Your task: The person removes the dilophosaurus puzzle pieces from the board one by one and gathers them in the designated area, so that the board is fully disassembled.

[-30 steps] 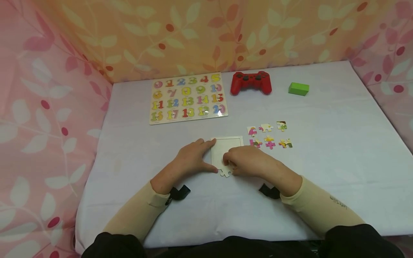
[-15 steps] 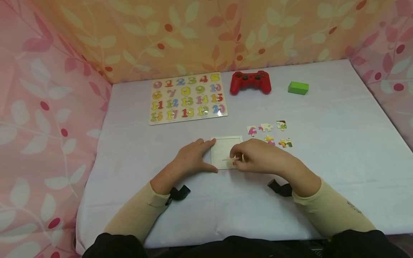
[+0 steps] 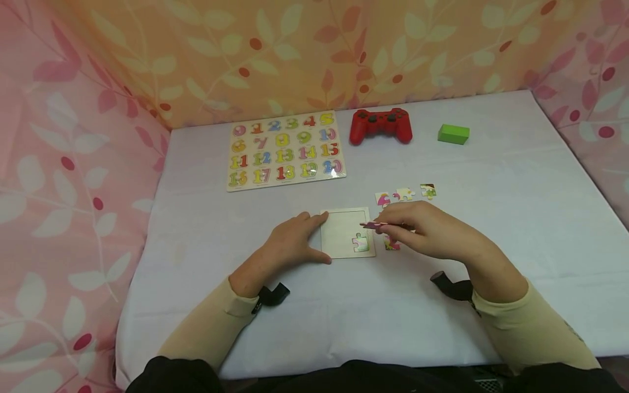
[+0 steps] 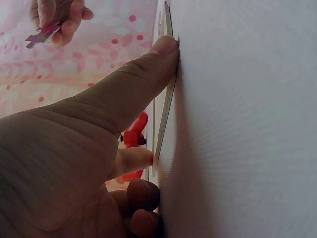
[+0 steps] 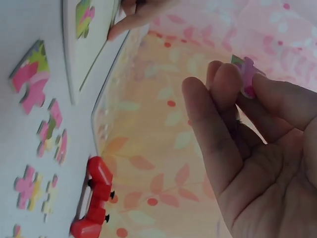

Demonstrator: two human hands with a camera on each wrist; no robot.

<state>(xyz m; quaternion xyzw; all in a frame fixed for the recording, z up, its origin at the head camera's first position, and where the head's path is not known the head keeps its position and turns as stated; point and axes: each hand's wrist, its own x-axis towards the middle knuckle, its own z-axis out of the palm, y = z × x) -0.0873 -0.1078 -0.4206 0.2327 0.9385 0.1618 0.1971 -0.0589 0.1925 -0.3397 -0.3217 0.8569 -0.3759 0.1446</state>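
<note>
My left hand (image 3: 295, 237) holds a small pale puzzle tray (image 3: 336, 232) at its left side, thumb on the near corner and index finger on the far corner. One jigsaw piece (image 3: 360, 243) lies picture up in the tray's lower right part. Between thumb and fingers, my right hand (image 3: 432, 229) pinches another jigsaw piece (image 5: 247, 74), pink and green, raised just past the tray's right edge. Below that hand a pink and green loose piece (image 3: 392, 243) rests on the cloth, partly covered. Several more loose pieces (image 3: 405, 194) lie farther back, some hidden by the right hand.
A number board (image 3: 287, 150) lies at the back left on the white cloth (image 3: 319, 322). A red game controller (image 3: 381, 125) and a green block (image 3: 454, 134) stand behind the loose pieces. Patterned curtains (image 3: 314, 54) close off the back and sides.
My right hand has lifted from the tray and moved right, now with a piece pinched in it. A picture-up piece now shows in the tray. The left hand has stayed put.
</note>
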